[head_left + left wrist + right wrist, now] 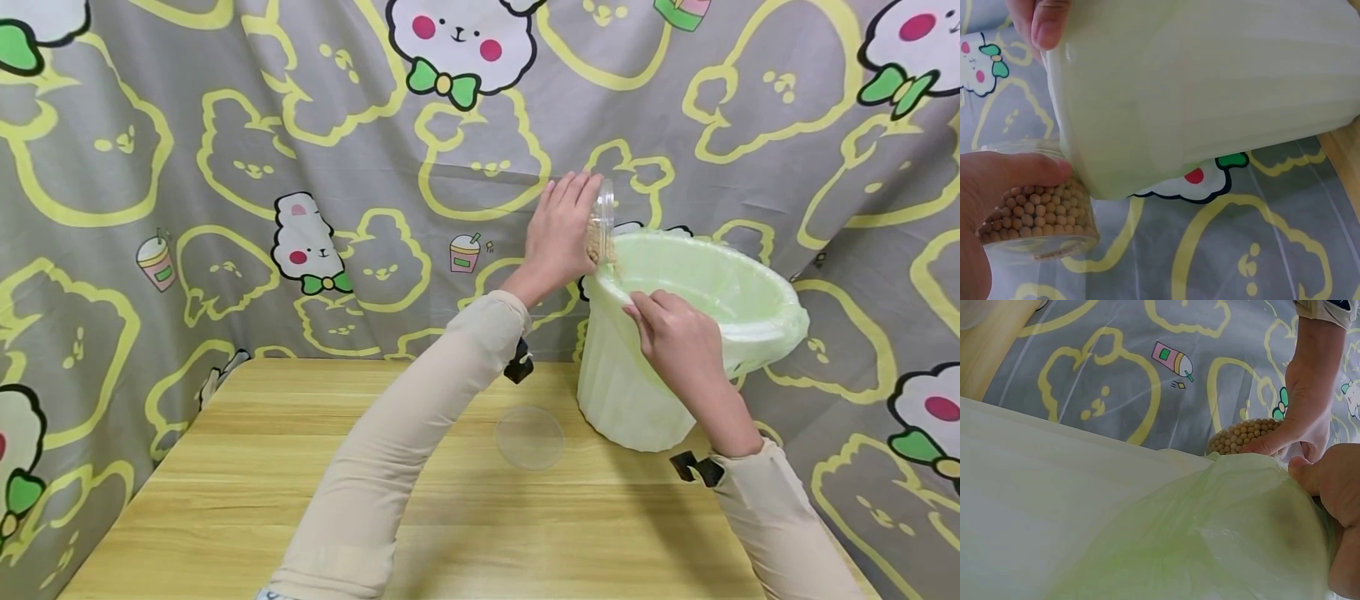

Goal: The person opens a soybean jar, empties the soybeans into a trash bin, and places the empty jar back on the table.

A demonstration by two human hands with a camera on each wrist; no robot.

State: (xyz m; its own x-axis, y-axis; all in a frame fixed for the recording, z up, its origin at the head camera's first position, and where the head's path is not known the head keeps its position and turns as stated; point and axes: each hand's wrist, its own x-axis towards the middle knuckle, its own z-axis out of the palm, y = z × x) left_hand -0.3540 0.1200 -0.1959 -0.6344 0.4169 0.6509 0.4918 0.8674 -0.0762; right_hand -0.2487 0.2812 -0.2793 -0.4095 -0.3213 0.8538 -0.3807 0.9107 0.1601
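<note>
My left hand [561, 229] grips a clear jar [602, 218] of round, pale beans that look like soybeans. The jar is tipped sideways, its mouth at the left edge of a white trash bin [618, 379]. In the left wrist view, beans fill the lower side of the jar [1038, 219], with my thumb across it. A thin light-green bag [750, 279] lines the bin and folds over its rim. My right hand [678, 337] pinches the bag-covered near rim, thumb outside; its other fingertips are hidden. The right wrist view has the jar's beans [1244, 436] just beyond the bag.
A clear round disc, like a jar lid [529, 437], lies flat on the wooden table [315, 450] left of the bin. Behind the table and at its sides hangs a grey curtain [375, 183] with cartoon prints. Each wrist wears a small black mount [519, 362].
</note>
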